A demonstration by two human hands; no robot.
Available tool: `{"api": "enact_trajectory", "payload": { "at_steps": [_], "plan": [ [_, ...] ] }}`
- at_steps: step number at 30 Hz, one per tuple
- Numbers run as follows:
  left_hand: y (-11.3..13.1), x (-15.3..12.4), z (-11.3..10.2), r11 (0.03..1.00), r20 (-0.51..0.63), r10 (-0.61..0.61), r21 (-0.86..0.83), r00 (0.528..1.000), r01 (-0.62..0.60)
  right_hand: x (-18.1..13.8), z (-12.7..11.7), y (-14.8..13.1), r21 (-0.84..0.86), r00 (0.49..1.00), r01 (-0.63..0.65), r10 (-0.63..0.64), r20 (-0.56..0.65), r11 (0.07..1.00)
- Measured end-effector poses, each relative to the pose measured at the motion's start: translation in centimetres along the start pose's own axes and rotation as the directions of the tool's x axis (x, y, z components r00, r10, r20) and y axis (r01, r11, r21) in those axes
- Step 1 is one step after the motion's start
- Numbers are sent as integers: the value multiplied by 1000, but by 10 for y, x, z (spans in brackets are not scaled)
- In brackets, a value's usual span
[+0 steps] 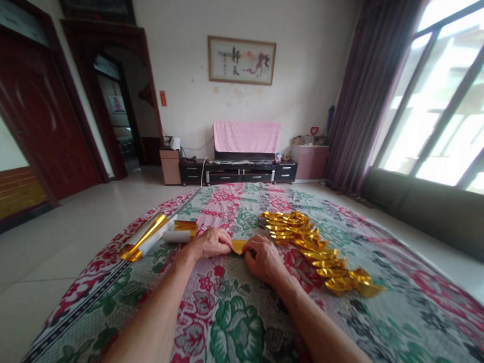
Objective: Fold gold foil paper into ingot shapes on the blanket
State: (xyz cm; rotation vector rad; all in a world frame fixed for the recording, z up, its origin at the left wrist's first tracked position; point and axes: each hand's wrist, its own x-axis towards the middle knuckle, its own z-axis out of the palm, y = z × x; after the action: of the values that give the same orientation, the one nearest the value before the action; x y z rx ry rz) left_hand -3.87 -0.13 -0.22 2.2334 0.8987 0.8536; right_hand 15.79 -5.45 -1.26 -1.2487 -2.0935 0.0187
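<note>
The left hand (213,242) and right hand (264,257) pinch one gold foil piece (239,245) over the tablecloth (236,331), its long axis left-right, one corner pointing near; overlapping foil ingots (329,264) at right are uncountable.

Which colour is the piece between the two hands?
The piece is shiny gold, as the head view shows.

**Singles, Pairs and One Gleaming Crowd**

Two bare hands on view: one left hand (212,242), one right hand (265,258)! One small folded sheet of gold foil paper (238,246). And what a pile-up, pointed, shiny folded gold-foil pieces (329,263), at least eight, overlapping too tightly for an exact call! Two bundles of curled gold-and-white paper (178,236). One flowered red, green and white cloth (236,331)! One pink fabric cover (246,136), one long purple curtain (354,91)!
</note>
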Motion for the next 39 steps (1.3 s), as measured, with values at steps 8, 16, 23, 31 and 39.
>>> {"api": "enact_trajectory", "payload": {
  "at_steps": [8,16,23,31,39],
  "plan": [
    [6,2,1,978,-94,-205,6,974,206,2,2,4,17,997,-61,62,-43,998],
    [22,13,12,840,-139,-358,383,923,384,9,4,0,-102,970,-239,242,15,966],
    [15,13,16,821,-144,-348,429,926,376,12,8,-5,-250,952,-292,306,15,923],
    [17,12,16,821,-139,-325,449,935,352,20,5,-5,-287,938,-296,333,91,911],
    [29,10,16,787,-149,-339,497,929,367,19,9,0,-241,945,-311,326,25,919]
  ]
}}
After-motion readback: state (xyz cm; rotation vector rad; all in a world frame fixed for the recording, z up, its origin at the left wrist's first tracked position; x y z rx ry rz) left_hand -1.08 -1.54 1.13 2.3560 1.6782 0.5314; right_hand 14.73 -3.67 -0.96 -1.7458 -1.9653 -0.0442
